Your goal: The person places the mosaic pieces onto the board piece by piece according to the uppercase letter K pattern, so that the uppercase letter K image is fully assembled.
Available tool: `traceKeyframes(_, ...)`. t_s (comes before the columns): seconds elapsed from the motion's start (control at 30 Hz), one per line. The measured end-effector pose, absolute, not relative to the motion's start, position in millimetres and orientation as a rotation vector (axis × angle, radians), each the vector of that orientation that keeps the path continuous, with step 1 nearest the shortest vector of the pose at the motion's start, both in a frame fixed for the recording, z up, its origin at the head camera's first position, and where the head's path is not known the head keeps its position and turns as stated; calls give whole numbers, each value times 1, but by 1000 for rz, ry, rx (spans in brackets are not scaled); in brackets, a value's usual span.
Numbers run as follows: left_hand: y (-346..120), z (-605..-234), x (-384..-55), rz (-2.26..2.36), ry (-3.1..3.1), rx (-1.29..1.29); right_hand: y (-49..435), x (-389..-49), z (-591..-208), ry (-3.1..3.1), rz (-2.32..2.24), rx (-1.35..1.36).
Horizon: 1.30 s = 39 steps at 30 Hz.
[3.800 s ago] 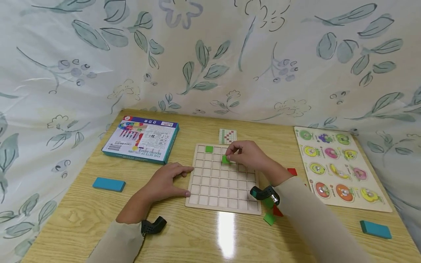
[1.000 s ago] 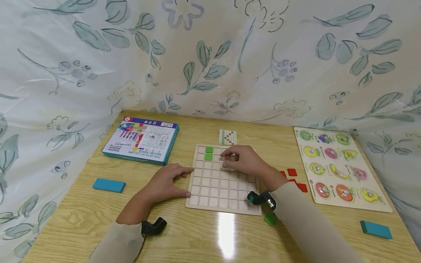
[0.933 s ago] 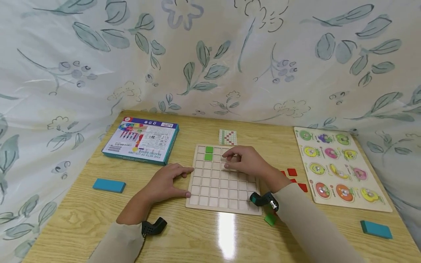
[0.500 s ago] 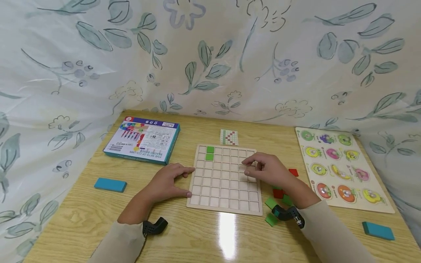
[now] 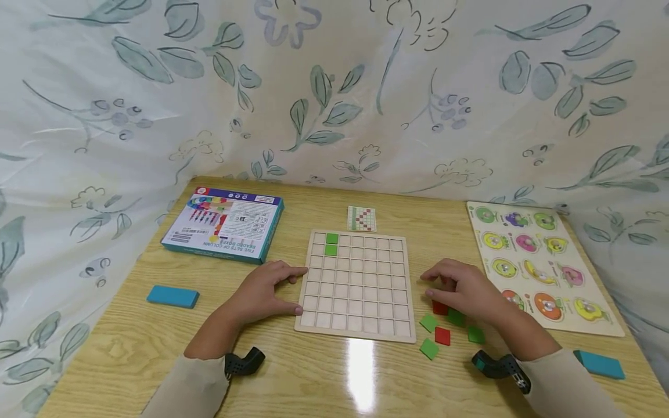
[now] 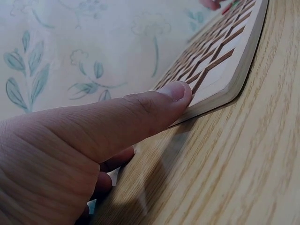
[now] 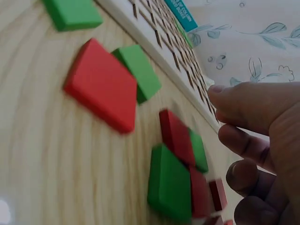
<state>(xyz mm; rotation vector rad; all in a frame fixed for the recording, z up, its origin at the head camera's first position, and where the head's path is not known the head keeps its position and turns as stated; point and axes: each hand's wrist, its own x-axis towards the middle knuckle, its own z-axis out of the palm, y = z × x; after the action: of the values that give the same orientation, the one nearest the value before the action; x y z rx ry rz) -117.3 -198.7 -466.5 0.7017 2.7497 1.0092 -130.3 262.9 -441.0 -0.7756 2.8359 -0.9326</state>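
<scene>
A wooden grid board (image 5: 355, 285) lies mid-table, with two green square tiles (image 5: 331, 244) set one below the other in its second column, at the far end. My left hand (image 5: 263, 292) rests at the board's left edge; in the left wrist view the thumb (image 6: 174, 93) touches the rim. My right hand (image 5: 465, 290) hovers right of the board over loose tiles, fingers loosely bent and nothing held. Beneath and in front of it lie several green tiles (image 5: 429, 323) and red tiles (image 5: 442, 336). The right wrist view shows a red tile (image 7: 104, 86) among them, some tiles overlapping.
A small pattern card (image 5: 362, 219) lies behind the board. At the back left is a boxed set (image 5: 225, 223); at the right lies a fruit puzzle board (image 5: 538, 261). Blue blocks lie at the left (image 5: 173, 296) and right (image 5: 599, 364). A floral cloth (image 5: 334, 87) hangs behind the table.
A green tile my right hand pinched earlier now sits below the first one on the board. That hand has since moved right, off the board, to the loose tiles. The left hand stays put.
</scene>
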Motion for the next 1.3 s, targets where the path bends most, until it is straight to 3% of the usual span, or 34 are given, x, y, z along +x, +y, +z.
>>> traceKeyframes(0.37,-199,-466,-117,1011,2750,707,278,-121,-439,2883,-718,-744)
traceKeyframes(1.3,-200,-464,-117,1044,2736,700,275,-138,-424,2776,-837,-586)
